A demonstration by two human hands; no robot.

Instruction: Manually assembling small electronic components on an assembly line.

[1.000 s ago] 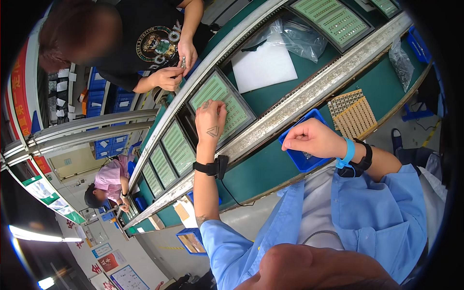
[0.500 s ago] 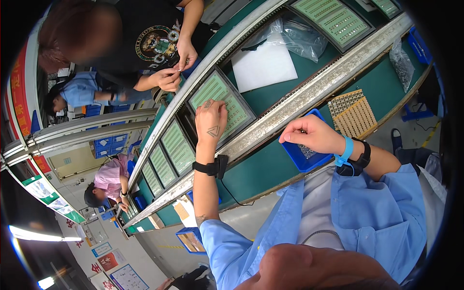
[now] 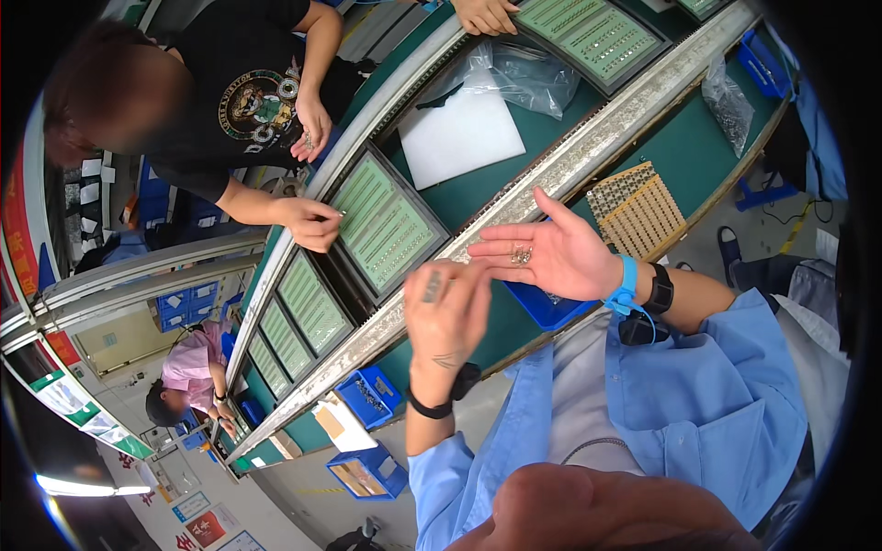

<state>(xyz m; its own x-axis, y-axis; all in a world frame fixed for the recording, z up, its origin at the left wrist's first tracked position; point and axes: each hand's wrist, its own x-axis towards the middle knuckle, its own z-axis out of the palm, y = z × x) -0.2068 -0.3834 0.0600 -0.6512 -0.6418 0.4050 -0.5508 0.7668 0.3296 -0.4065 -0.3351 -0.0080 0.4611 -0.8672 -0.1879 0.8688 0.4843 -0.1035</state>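
Right hand (image 3: 556, 259) spread palm up, small metal parts (image 3: 521, 255) loose on its fingers, left hand (image 3: 447, 310) blurred, fingers curled beside it, any hold impossible to tell, blue bin (image 3: 548, 317) mostly hidden beneath, co-worker's hand (image 3: 484, 16) cut off above

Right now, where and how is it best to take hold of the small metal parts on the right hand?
Likely a fingertip pinch from above by the left hand, coming from the left: the small metal parts lie clustered on the right hand, open with palm up, so their tops look exposed. Start at the cluster's edge; individual shapes are too small to tell.
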